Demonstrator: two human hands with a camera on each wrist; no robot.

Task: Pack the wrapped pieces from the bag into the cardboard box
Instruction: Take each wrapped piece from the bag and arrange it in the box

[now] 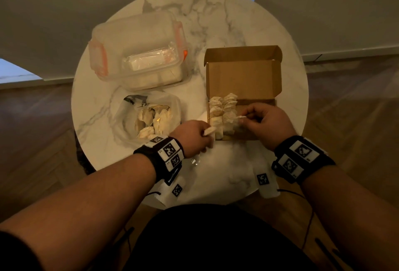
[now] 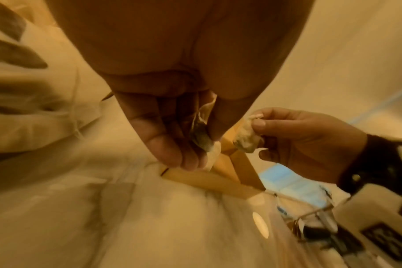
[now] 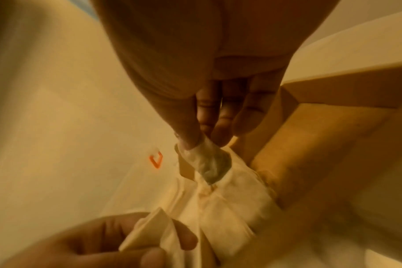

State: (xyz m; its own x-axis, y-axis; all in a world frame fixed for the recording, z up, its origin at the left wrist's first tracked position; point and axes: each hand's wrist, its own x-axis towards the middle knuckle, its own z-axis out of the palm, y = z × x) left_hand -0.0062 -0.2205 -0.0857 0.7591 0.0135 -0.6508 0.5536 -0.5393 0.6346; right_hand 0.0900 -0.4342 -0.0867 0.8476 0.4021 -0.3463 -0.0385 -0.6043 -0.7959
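Observation:
An open cardboard box [image 1: 241, 76] stands on the right of the round marble table [image 1: 216, 22]. Several paper-wrapped pieces tied with string [image 1: 222, 109] lie packed along its left side. A clear plastic bag [image 1: 127, 117] to the left of the box holds more wrapped pieces [image 1: 155, 119]. My left hand [image 1: 206, 136] pinches one wrapped piece [image 2: 202, 134] at the box's front left corner. My right hand [image 1: 243, 118] pinches the twisted end of another wrapped piece [image 3: 209, 163] just above those in the box. The right half of the box shows bare cardboard.
A clear plastic container with orange clips [image 1: 138, 55] stands at the back left, behind the bag. The table edge runs close in front of my wrists, with wooden floor all around. White marker tags [image 1: 177, 189] lie at the front of the table.

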